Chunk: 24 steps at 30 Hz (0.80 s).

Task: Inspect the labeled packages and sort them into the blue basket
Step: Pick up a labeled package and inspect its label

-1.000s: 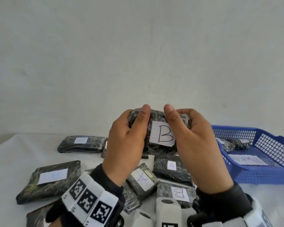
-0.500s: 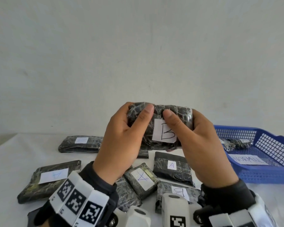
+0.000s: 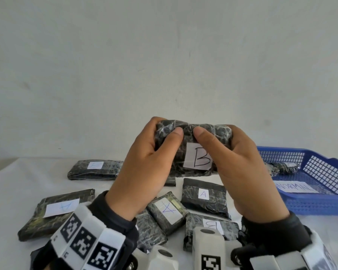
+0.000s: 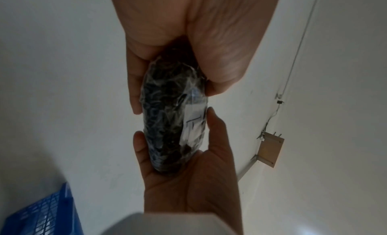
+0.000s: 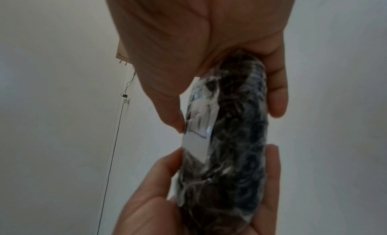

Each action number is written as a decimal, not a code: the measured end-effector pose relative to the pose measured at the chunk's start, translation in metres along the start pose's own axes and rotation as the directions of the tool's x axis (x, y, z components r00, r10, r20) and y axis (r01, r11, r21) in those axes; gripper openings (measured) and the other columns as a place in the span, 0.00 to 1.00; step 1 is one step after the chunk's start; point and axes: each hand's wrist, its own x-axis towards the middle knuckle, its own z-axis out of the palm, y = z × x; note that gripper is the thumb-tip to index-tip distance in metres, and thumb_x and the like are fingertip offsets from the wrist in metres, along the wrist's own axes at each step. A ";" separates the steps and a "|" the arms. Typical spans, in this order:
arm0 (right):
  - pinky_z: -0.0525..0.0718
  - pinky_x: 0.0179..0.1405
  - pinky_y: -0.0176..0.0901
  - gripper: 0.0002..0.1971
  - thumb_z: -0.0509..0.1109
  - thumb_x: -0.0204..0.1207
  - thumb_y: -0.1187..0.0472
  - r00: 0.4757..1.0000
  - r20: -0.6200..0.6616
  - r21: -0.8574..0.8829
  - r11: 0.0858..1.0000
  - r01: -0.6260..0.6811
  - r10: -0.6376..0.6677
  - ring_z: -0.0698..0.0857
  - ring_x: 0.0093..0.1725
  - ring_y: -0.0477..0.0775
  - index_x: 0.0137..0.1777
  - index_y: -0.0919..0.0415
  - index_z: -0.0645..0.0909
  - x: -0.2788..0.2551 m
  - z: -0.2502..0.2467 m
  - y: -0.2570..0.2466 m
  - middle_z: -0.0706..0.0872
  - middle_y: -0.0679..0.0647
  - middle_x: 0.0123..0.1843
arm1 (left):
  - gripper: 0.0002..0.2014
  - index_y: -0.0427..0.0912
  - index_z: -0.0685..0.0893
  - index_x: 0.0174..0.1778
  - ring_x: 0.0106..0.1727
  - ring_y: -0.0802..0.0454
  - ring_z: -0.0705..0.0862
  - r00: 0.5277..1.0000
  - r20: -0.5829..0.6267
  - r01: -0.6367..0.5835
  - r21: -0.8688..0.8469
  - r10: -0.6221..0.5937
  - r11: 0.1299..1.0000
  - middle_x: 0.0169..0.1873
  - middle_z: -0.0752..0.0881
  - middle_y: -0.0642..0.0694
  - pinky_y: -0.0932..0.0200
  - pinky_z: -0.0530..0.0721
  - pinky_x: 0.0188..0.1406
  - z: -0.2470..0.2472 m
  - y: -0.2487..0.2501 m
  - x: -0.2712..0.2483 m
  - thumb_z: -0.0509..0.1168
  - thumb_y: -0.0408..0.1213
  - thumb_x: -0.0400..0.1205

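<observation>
The held package (image 3: 193,151) is dark stuff under clear, glossy, crinkled plastic wrap, with a matt white paper label (image 3: 198,159) on its face; the packages lying at 6 o'clock (image 3: 204,197) have the same shiny wrap and paper labels; the blue basket (image 3: 320,206) at 3 o'clock is hard plastic mesh; the tabletop (image 3: 18,184) looks like matt white cloth; the wall (image 3: 164,55) is matt, faintly rough plaster.

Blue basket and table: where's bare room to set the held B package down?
Basket: open floor right of the package inside, around the paper label. Table: bare cloth along the left edge. Crowded: under both hands, between the A package and X package.
</observation>
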 end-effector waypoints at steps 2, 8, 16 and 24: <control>0.91 0.46 0.73 0.29 0.79 0.70 0.33 0.999 -0.010 0.022 0.999 0.036 -0.035 0.90 0.47 0.73 0.51 0.61 0.85 0.001 -0.002 -0.001 0.93 0.62 0.45 | 0.16 0.46 0.84 0.55 0.42 0.30 0.82 0.999 0.028 -0.019 -0.013 0.019 1.000 0.44 0.83 0.28 0.49 0.86 0.45 -0.001 -0.001 0.000 0.63 0.56 0.87; 0.88 0.51 0.81 0.38 0.73 0.74 0.29 0.996 0.084 0.072 0.997 0.023 -0.029 0.87 0.47 0.80 0.53 0.71 0.80 0.000 -0.008 -0.003 0.87 0.76 0.49 | 0.25 0.36 0.84 0.58 0.52 0.24 0.87 0.999 -0.029 -0.022 -0.035 0.021 0.999 0.49 0.86 0.24 0.26 0.86 0.58 -0.004 -0.005 0.003 0.61 0.58 0.87; 0.84 0.45 0.66 0.38 0.62 0.83 0.29 0.993 0.093 -0.017 0.997 0.079 -0.077 0.81 0.40 0.67 0.52 0.72 0.76 -0.003 -0.005 -0.006 0.82 0.68 0.40 | 0.34 0.29 0.78 0.55 0.34 0.40 0.72 0.997 -0.069 0.024 -0.010 -0.024 1.000 0.36 0.76 0.33 0.53 0.79 0.40 -0.004 -0.007 0.004 0.56 0.65 0.88; 0.72 0.32 0.50 0.32 0.56 0.88 0.39 0.999 0.052 0.000 1.000 0.005 -0.005 0.70 0.37 0.66 0.46 0.75 0.71 -0.004 -0.002 -0.010 0.72 0.69 0.37 | 0.33 0.36 0.78 0.41 0.32 0.52 0.76 0.996 -0.089 0.029 0.023 -0.027 0.999 0.31 0.77 0.47 0.68 0.79 0.39 -0.006 -0.004 0.005 0.54 0.67 0.86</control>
